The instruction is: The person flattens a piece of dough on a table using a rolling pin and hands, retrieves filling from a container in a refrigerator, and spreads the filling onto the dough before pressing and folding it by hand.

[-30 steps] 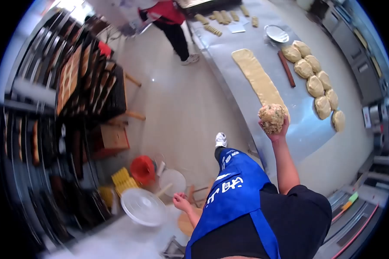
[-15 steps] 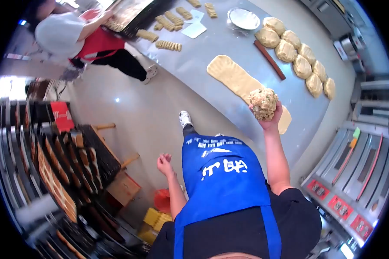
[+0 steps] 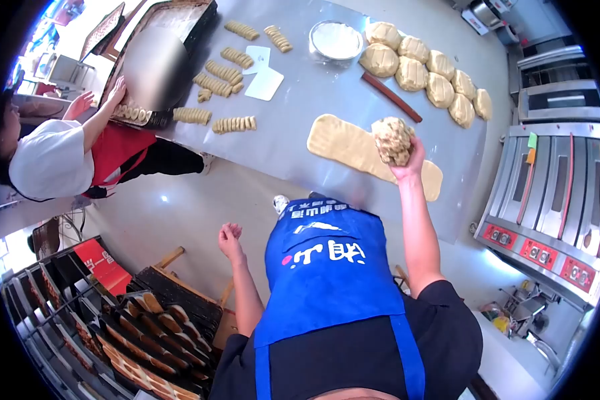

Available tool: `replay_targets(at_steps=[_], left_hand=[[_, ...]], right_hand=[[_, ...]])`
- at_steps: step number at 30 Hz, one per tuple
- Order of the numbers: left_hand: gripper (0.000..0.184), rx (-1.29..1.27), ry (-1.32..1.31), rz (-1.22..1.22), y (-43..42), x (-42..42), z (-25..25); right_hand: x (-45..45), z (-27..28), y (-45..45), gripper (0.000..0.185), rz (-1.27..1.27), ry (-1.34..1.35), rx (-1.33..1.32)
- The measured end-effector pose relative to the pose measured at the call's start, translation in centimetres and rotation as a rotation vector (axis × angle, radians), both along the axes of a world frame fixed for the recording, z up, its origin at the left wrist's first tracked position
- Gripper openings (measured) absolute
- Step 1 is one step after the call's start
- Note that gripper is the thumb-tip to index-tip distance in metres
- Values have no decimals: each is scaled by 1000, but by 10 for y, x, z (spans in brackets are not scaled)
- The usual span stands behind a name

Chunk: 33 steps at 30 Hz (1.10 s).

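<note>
My right hand is wrapped around a lumpy ball of chunky, pale filling. The ball is held above a long, flattened strip of dough on the metal table, hiding part of it. Off to the left, away from the table, my left hand hangs over the floor with its fingers curled in and nothing visible in them. Beyond the strip lies a reddish-brown wooden stick. Several rounded dough pieces sit in two rows behind the stick.
A bowl of white powder, white scrapers and several ridged dough pieces lie on the metal table. A co-worker reaches over a dark tray at left. Bread racks stand lower left, ovens right.
My view has turned and moved closer to the table. My right hand still carries the filling above the dough strip. My left hand stays curled. The co-worker's arms now reach over the tray.
</note>
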<state>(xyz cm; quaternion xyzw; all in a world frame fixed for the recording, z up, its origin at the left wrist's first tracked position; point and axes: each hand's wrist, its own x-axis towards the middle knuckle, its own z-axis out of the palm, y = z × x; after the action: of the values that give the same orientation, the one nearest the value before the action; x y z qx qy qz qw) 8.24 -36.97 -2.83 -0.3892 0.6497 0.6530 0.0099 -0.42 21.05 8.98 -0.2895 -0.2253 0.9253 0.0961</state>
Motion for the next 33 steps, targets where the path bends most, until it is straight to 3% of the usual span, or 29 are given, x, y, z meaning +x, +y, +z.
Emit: replay_targets(at_steps=[4,5,6,8,9,10,12,13,15,21,23,24,26,29,33], left_hand=[[40,-77,-35,51,6,3,11],[39,-81,-15,71,11,6,17],[37,-84,18,106,17,8,23],[34,-279,48,-34,9,23,8],[31,-395,45,-83,7,28,0],[31,-491,-11,-95,17,29,12],[31,-399,-57,2,32,24,21],[31,-400,-37,47,38,15,28],[31,-435,-65,-10,36,-3,36],[27,-413,-67,-83,10,-77,3],[26,-343,3,-168,2,-105,2],[26,-342,7,-174,0,-119,3],[26,-266,-20,-205,4,-143,4],[26,-188,-54,-328,3,-172,-1],[32,-18,-194,-517,-19,-185,-40]], right_hand=[[-97,-6,18,41,-76,18,201],[-120,-16,25,30,-46,12,213],[-132,-32,32,31,-44,5,417],[-177,-26,28,35,88,260,794],[-191,-27,18,40,128,217,947],[-202,-27,13,43,191,304,1191],[-223,-77,15,55,184,213,1855],[-225,-108,14,60,250,205,1992],[-218,-104,2,66,150,197,2140],[-222,-81,-2,88,255,139,2277],[-231,-63,-16,70,275,18,2004],[-236,-69,-22,70,269,14,2006],[-236,-96,-27,47,258,-202,2295],[-235,-95,-43,34,170,-306,2393],[-227,-82,-37,43,334,-304,2283]])
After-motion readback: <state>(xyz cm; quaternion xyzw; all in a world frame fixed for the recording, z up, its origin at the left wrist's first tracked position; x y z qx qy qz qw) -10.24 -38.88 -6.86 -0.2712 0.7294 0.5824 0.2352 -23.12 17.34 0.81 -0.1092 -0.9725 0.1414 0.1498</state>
